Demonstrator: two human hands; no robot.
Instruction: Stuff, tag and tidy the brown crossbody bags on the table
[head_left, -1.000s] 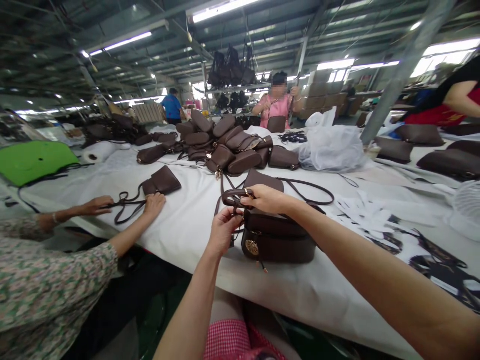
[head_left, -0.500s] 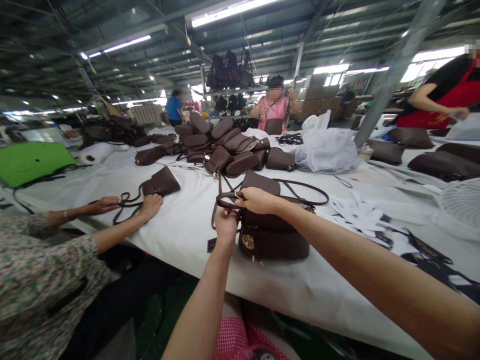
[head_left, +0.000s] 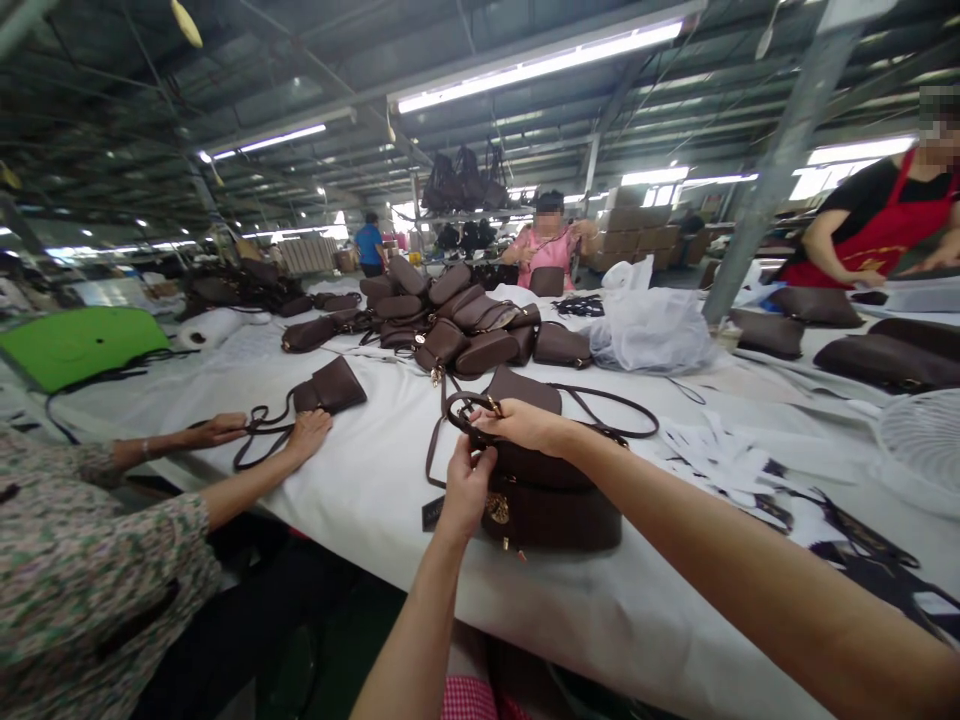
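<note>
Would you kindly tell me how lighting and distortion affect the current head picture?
Head view: the long tube light and right-hand windows burn white; the ceiling is dim; the brown handbag looks dark; the right forearm seems stretched.

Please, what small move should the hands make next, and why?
Perhaps the right hand should hold the handle steady: it grips the handle, while the left hand is close below, at the end of the bag, where any swing could disturb it.
</note>
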